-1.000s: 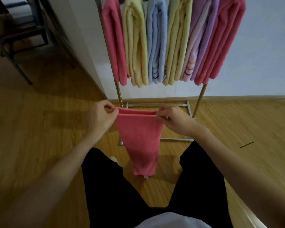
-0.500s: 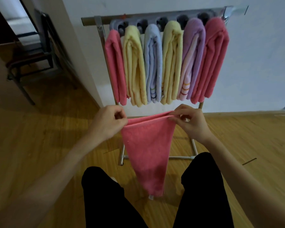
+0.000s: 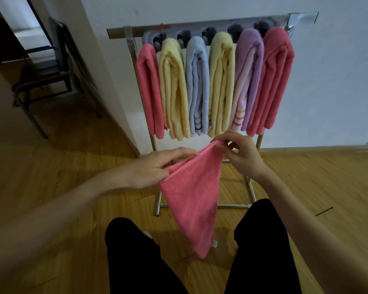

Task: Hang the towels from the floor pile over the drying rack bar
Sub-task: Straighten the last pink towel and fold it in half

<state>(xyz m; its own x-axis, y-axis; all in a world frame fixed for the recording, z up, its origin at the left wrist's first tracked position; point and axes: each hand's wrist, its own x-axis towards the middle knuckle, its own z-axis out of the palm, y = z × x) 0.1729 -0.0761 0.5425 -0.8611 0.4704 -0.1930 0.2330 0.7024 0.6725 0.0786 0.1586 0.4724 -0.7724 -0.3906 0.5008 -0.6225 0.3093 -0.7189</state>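
A: What have we got in our hands?

B: A pink towel, folded double. Our left hand pinches the upper edge at its left end, thumb underneath and fingers laid along the fold. Our right hand pinches the same edge at the right end, fingertips curled round the cloth.

A: So both hands are clamped on it?

B: Yes, both grip it, a little apart, with the top edge stretched between them and slanting up toward the right. The rest hangs down to a point between our legs, clear of the wooden floor, with a small white tag showing near the tip.

A: And where is it against the rack?

B: In front of the drying rack and below its bar, not touching it. We hold it just under the lower ends of the towels hung there.

A: What hangs on the bar?

B: Six folded towels, side by side. From the left end: pink, yellow, pale blue, yellow again, lilac with stripes, and pink at the right end.

A: Anything else near us?

B: A dark chair stands to the left, beyond the wall corner.
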